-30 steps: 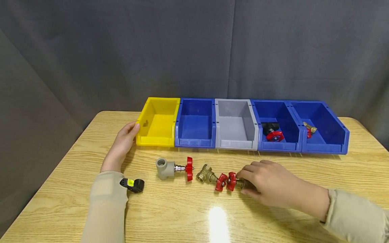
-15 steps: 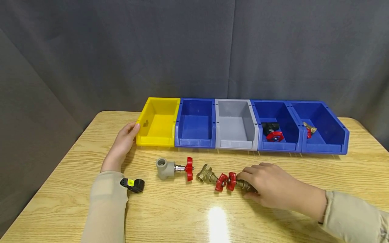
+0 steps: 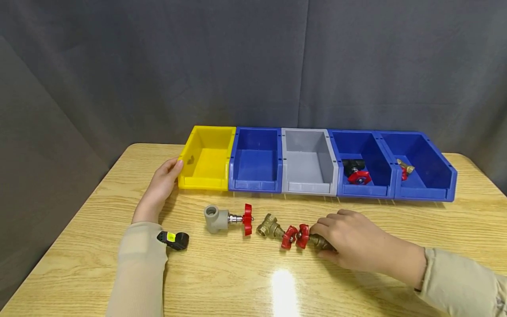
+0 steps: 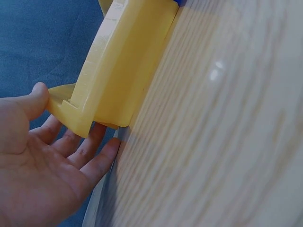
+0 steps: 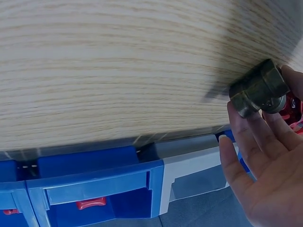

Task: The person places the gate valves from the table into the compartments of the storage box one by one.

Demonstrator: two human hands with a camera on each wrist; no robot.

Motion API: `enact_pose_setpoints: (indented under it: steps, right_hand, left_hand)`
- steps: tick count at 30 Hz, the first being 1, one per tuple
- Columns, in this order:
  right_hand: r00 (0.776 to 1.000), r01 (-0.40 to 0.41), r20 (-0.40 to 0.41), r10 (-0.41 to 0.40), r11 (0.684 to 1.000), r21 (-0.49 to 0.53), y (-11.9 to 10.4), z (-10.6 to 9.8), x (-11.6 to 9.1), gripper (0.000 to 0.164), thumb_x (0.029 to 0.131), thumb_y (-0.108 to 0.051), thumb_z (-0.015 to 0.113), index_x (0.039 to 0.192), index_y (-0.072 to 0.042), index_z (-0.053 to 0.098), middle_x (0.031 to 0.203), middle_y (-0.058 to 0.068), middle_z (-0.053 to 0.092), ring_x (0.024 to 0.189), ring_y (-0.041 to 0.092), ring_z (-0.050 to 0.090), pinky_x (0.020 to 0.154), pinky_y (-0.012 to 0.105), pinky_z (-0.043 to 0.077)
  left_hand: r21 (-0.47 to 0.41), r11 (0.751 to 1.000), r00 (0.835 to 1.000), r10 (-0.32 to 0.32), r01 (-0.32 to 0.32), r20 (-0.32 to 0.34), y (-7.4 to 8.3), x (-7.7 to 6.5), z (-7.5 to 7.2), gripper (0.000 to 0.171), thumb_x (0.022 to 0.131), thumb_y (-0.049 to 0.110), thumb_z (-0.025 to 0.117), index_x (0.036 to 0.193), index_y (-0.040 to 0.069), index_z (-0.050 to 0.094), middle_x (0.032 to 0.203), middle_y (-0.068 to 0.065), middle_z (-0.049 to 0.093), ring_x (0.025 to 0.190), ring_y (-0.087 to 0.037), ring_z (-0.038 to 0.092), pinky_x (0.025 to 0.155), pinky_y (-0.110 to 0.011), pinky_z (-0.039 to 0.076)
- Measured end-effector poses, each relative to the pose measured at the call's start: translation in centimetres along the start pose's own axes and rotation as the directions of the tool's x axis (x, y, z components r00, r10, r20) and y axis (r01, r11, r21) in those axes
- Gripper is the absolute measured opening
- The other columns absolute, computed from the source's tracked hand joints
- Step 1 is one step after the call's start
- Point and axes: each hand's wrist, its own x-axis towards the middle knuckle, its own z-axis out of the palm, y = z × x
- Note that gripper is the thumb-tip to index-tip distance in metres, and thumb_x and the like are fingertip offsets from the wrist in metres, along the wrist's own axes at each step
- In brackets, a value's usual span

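My left hand grips the front left corner of the yellow bin, thumb at the rim and the other fingers along its outer side. On the table, my right hand holds the body of a brass gate valve between thumb and fingers; its red handwheel points left. Close beside that wheel lies another brass valve, its own red handwheel facing it. Further left is a grey plastic valve with a red handwheel. The palm hides part of the held valve in the head view.
Right of the yellow bin stand a blue bin, a grey bin and two more blue bins. One holds a black valve with a red wheel, the rightmost a small brass valve. A dark curtain hangs behind.
My right hand has shifted slightly along the valve, and more of the brass body shows beside its fingers. The left hand and the valves stay in place.
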Motion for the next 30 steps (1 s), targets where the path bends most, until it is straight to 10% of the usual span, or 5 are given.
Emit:
enact_pose_setpoints:
  steps: [30]
  right_hand:
    - [1.0,0.0,-0.025,-0.001,0.999,-0.037,0.6,-1.2,0.4,0.039,0.07,-0.033,0.086,0.092,-0.009,0.064,0.083,0.0,0.066,0.076,0.021,0.067,0.073,0.04,0.058]
  left_hand:
    - [0.002,1.0,1.0,0.003,-0.003,-0.001,0.0,0.0,0.0,0.065,0.107,0.044,0.036,0.155,0.003,0.025,0.154,-0.018,0.032,0.137,-0.03,0.035,0.117,-0.042,0.027]
